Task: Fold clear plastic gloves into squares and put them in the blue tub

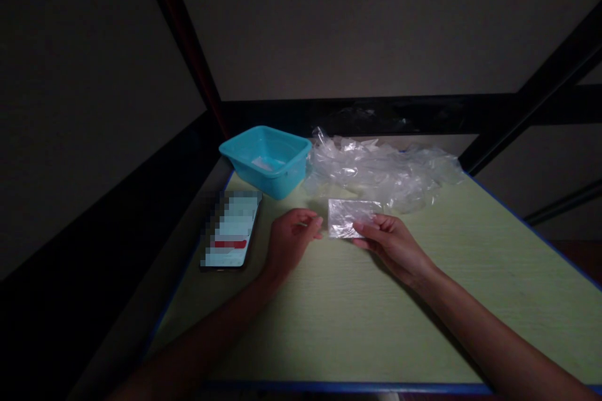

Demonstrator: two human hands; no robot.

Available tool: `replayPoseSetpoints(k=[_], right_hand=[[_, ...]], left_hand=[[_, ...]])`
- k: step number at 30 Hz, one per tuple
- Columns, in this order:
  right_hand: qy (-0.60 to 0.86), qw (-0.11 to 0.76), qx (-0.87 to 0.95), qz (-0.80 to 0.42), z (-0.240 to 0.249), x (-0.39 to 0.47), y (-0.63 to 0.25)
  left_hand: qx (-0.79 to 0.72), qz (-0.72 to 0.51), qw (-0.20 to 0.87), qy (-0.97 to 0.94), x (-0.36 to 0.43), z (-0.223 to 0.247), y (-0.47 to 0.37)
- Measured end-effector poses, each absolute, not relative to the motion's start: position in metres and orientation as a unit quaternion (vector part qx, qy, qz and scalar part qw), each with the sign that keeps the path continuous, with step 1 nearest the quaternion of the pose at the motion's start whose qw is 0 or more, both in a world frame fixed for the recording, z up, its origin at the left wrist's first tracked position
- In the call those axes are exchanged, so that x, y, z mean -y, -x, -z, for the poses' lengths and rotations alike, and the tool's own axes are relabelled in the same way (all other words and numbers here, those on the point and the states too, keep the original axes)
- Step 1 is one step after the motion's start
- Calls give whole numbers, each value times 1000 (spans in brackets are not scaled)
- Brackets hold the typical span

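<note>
A flat, shiny, clear plastic packet [342, 216] is pinched between the thumb and fingers of my right hand [395, 244], over the middle of the table. To its left, my left hand [292, 238] is apart from the packet, its fingers curled with a gap between thumb and fingertips and nothing seen between them. Beyond both hands lies a heap of crumpled clear plastic [385, 169]. A turquoise basin [285, 178] stands behind my left hand, with a small pale piece [261, 163] on its floor.
A phone [230, 232] with a lit, partly blurred screen lies at the left of the pale table [329, 326], which has a blue edge. Behind the table stand a grey wall and a dark rail. Dark slanted bars are at the right.
</note>
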State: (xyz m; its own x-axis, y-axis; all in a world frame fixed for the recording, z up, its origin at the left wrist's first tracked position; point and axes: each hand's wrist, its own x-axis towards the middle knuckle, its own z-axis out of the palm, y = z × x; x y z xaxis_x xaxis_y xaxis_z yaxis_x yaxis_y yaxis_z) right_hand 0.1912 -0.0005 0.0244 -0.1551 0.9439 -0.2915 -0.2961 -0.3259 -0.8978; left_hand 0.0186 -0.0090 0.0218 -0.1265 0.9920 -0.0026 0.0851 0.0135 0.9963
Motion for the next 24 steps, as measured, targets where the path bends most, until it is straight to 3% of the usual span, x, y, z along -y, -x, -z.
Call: replayPoseSetpoints(k=[5, 9, 18, 24], right_hand=[[470, 456, 342, -674, -28, 2, -190], [464, 449, 352, -677, -29, 3, -190], [457, 441, 370, -678, -28, 4, -190], [459, 436, 374, -678, -28, 5, -191]], left_hand=[[-574, -571, 170, -561, -3, -20, 7], [-574, -566, 32, -591, -14, -23, 31], [-615, -457, 66, -639, -26, -24, 47], [-609, -447, 44, -653, -26, -22, 48]])
